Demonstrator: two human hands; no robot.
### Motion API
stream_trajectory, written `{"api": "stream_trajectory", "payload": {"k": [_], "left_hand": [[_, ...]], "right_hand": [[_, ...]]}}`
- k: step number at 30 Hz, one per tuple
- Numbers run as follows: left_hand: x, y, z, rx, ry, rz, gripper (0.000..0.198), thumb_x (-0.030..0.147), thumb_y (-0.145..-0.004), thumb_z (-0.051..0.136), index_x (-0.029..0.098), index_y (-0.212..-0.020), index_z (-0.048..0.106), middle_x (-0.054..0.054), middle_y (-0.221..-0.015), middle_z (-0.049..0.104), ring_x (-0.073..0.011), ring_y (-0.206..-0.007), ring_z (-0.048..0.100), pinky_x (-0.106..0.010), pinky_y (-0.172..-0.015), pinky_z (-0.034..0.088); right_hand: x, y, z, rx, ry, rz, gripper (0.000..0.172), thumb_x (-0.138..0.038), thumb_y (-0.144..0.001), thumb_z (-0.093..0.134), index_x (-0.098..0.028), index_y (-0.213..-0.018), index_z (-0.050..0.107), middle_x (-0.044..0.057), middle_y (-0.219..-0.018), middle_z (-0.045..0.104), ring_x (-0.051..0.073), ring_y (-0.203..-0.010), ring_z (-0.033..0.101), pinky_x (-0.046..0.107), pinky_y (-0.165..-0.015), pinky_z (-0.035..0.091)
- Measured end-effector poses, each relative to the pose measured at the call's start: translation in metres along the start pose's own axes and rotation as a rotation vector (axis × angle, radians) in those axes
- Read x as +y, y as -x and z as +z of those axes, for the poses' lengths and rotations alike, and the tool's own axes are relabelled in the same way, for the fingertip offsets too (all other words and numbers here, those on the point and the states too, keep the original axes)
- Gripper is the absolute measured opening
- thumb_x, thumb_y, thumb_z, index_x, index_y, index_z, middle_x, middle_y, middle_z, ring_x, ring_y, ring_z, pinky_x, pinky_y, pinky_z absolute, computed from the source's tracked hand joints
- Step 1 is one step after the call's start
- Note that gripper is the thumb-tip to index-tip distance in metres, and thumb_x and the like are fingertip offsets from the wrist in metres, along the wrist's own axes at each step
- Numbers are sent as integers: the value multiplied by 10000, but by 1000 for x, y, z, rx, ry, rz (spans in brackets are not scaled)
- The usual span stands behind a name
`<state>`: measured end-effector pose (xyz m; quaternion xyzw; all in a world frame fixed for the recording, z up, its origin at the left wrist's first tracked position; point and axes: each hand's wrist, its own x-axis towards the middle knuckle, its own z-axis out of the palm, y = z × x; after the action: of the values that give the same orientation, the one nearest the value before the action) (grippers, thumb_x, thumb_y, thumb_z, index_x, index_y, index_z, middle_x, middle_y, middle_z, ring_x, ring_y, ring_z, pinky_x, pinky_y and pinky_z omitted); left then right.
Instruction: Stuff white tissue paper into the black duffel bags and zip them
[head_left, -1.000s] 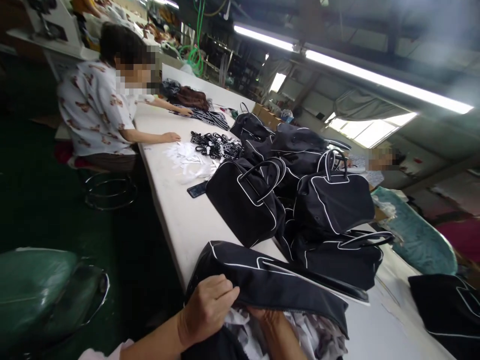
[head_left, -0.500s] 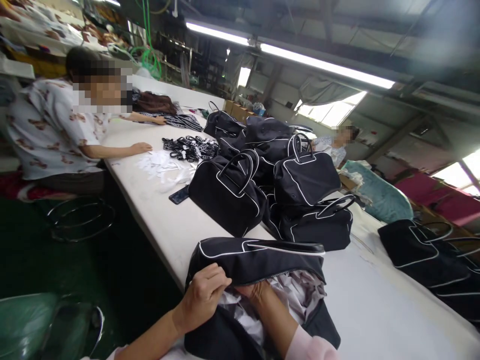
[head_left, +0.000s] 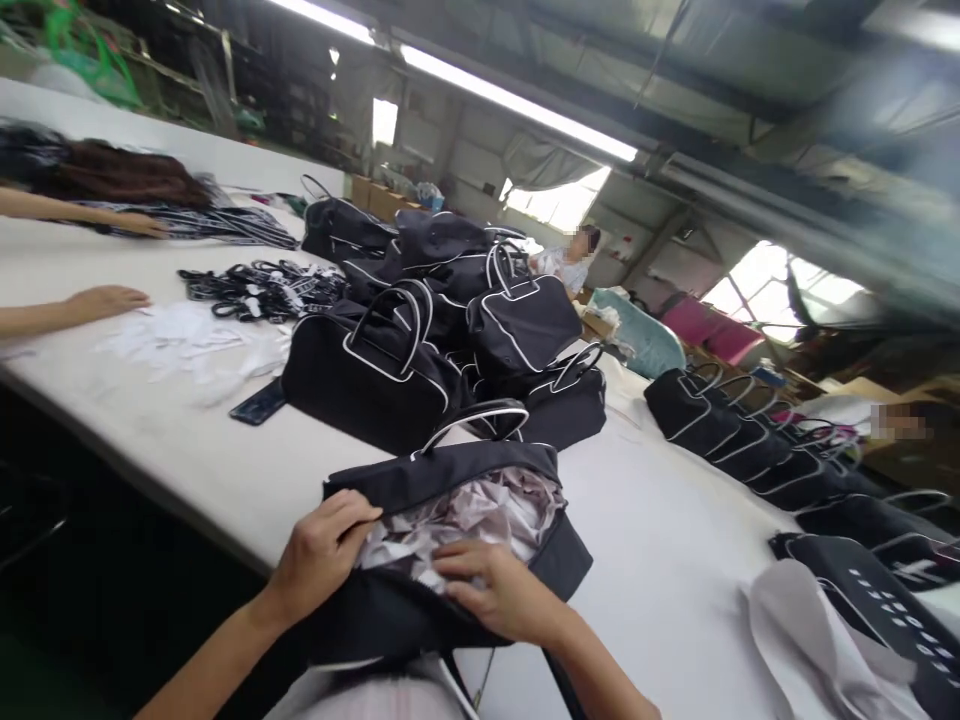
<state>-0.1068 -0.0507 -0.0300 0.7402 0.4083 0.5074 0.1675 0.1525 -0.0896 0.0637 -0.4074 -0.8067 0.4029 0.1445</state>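
A black bag with white piping [head_left: 427, 475] lies on the table in front of me, its zipped mouth spread apart. Crumpled pale paper [head_left: 499, 505] fills the inside. My left hand [head_left: 326, 540] is closed on the bag's far rim at the left end of the opening. Over the near edge, my right hand [head_left: 499, 590] rests on the paper with thumb and fingers apart. The bag's looped handle [head_left: 487, 408] stands up on the far side.
Behind is a pile of black bags [head_left: 360, 380] beside a phone [head_left: 259, 400]. Black straps [head_left: 259, 290] and white pieces [head_left: 187, 340] lie left, near another person's hand [head_left: 109, 300]. More bags [head_left: 712, 420] line the right; a pale sheet [head_left: 810, 640] lies at the lower right.
My right hand has come out from deep under the far flap to the top of the paper. The bag's mouth is wider and its handle now stands up. My view has swung right.
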Motion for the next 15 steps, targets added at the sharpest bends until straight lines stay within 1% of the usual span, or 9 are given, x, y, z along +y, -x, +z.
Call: {"api": "stream_trajectory", "payload": {"k": [2, 3, 4, 6, 8, 10, 13, 15], "left_hand": [[0, -16, -5, -98, 88, -192, 103, 154, -867, 587, 165, -808, 670, -24, -810, 634, -145, -783, 583, -260, -722, 461], [-2, -25, -9, -165, 135, -322, 61, 152, -822, 618, 152, -778, 660, -19, -783, 626, -140, -746, 564, -257, -694, 444], [-5, -34, -12, -207, 142, -377, 18, 151, -778, 650, 144, -764, 658, -7, -740, 614, -128, -694, 546, -243, -647, 427], [-15, -51, -20, -304, 173, -449, 51, 143, -706, 702, 133, -735, 661, 11, -678, 611, -112, -635, 537, -217, -591, 405], [-23, -63, -26, -390, 209, -473, 101, 141, -657, 737, 126, -724, 664, 23, -635, 611, -102, -595, 534, -198, -548, 392], [-28, -70, -29, -448, 242, -478, 129, 133, -627, 751, 122, -719, 662, 31, -616, 606, -97, -574, 528, -190, -527, 384], [-31, -74, -28, -476, 262, -462, 131, 91, -598, 737, 123, -700, 660, 35, -612, 603, -95, -576, 524, -189, -524, 375], [-33, -74, -27, -480, 261, -456, 137, 64, -579, 724, 125, -685, 662, 33, -614, 610, -98, -577, 528, -193, -522, 370]], "right_hand": [[1, 3, -3, 73, -87, 64, 220, -256, -922, 558, -202, -1012, 752, 65, -1083, 712, 202, -1045, 636, 308, -960, 469], [0, 0, -4, 99, -98, 90, 223, -284, -927, 562, -203, -995, 758, 69, -1059, 717, 208, -1030, 640, 321, -952, 477], [-3, -5, -4, 111, -90, 103, 231, -309, -929, 566, -206, -1005, 759, 75, -1063, 715, 218, -1033, 640, 335, -952, 481], [-9, -20, -3, 89, -38, 69, 261, -331, -932, 566, -222, -1094, 740, 88, -1144, 694, 237, -1090, 624, 364, -981, 476], [-18, -37, 1, 39, 2, -28, 322, -319, -942, 552, -243, -1226, 683, 89, -1256, 652, 244, -1175, 590, 384, -1034, 454], [-25, -56, 7, -38, -12, -147, 363, -282, -968, 497, -265, -1306, 628, 74, -1314, 627, 229, -1223, 570, 386, -1067, 440], [-28, -90, 20, -181, -92, -281, 396, -213, -995, 395, -281, -1318, 614, 45, -1279, 656, 189, -1213, 590, 352, -1062, 451], [-27, -114, 30, -269, -83, -328, 421, -165, -983, 371, -267, -1302, 626, 42, -1239, 678, 184, -1209, 594, 340, -1054, 454]]}}
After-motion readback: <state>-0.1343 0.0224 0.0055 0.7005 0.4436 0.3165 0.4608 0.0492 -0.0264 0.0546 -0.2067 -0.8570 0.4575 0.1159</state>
